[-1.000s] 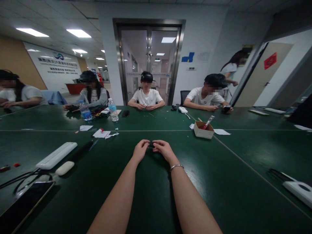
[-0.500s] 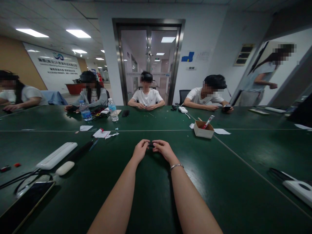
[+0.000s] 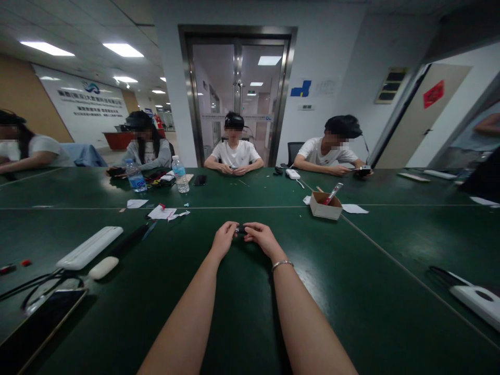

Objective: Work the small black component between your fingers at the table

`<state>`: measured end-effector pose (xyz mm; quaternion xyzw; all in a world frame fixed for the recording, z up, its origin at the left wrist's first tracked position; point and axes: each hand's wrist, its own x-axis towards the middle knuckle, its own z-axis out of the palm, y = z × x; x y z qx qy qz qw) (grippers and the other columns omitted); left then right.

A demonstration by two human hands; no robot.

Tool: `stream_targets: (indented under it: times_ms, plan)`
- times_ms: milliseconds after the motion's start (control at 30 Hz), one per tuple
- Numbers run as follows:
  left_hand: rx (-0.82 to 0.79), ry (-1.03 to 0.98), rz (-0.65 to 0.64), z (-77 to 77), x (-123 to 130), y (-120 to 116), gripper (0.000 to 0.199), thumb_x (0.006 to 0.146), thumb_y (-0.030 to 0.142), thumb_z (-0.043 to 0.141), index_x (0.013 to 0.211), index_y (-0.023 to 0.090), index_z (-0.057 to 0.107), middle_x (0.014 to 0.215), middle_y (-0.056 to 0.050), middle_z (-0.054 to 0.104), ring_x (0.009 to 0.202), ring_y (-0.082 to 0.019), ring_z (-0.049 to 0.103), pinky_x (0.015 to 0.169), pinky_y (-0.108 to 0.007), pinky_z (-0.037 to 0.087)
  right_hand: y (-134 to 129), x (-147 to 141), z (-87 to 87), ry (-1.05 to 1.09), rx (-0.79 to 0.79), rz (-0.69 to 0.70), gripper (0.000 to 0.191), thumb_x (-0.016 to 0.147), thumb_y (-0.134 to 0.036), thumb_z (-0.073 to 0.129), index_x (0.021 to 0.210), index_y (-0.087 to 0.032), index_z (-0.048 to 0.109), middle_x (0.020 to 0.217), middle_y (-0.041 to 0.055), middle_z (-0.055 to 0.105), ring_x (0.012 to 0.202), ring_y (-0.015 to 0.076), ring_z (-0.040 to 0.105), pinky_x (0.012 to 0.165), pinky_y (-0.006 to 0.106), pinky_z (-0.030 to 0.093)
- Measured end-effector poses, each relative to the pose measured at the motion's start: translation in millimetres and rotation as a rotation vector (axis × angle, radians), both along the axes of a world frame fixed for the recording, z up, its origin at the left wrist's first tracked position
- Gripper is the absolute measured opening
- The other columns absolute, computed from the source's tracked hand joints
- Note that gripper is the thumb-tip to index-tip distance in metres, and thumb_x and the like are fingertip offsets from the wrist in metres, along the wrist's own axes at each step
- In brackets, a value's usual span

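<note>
the bare left hand (image 3: 223, 241) and the bare right hand (image 3: 263, 239), a silver metal bracelet (image 3: 282, 264) round its wrist, grip 1 small, mostly hidden black object (image 3: 241, 229) between them in pinched fingers (image 3: 253, 227), over the glossy dark green worktop (image 3: 371, 286).

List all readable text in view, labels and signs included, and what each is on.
"大数据科技有限公司": wall sign, part of its top line; the rest too blurred.
Glass door band: too small.
Red door paper: blurred.
Left bottle label, right bottle label: unreadable.
Small dark piece being held: none discernible.
</note>
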<state>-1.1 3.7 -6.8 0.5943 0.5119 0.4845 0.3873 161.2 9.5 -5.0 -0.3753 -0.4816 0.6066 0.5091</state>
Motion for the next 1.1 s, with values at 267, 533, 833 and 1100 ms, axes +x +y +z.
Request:
stream_targets:
  times_ms: [267,533,833,1100]
  plan:
    - [0.04,-0.016,-0.007,0.0,-1.5,-2.0,0.025,0.08,0.028,0.052,0.1,0.019,0.063,0.099,-0.006,0.065,0.088,-0.017,0.06,0.079,-0.03,0.046,-2.2,-0.8,4.3,-0.005,-0.027,-0.01,0.026,0.069,-0.023,0.074,0.091,-0.01,0.068,0.066,0.0044,0.068,0.057,0.011,0.063,0.058,0.023,0.056]
    - [0.084,-0.016,-0.015,-2.1,-3.7,0.9,0.022,0.077,0.033,0.059,0.09,0.017,0.067,0.092,-0.007,0.068,0.087,-0.018,0.061,0.081,-0.031,0.046,1.9,0.0,0.3,-0.019,-0.046,-0.033,0.022,0.072,-0.024,0.072,0.088,-0.011,0.068,0.066,0.0045,0.065,0.054,0.0105,0.061,0.056,0.024,0.055]
    - [0.071,0.019,0.049,1.1,-3.4,-1.9,0.029,0.079,0.043,0.055,0.085,0.017,0.068,0.084,-0.006,0.069,0.081,-0.019,0.062,0.074,-0.031,0.046,-0.5,0.1,1.6,-0.063,0.039,0.016,0.045,0.066,-0.019,0.075,0.109,-0.017,0.06,0.089,0.0036,0.063,0.069,0.0111,0.066,0.069,0.025,0.057]
    - [0.079,0.022,0.018,-1.4,-2.6,0.7,0.027,0.078,0.041,0.058,0.085,0.017,0.068,0.085,-0.006,0.069,0.081,-0.018,0.062,0.077,-0.03,0.046,-3.6,-1.5,5.6,-0.1,0.099,0.033,0.043,0.067,-0.017,0.072,0.107,-0.019,0.055,0.094,0.0029,0.061,0.059,0.0085,0.063,0.058,0.023,0.056]
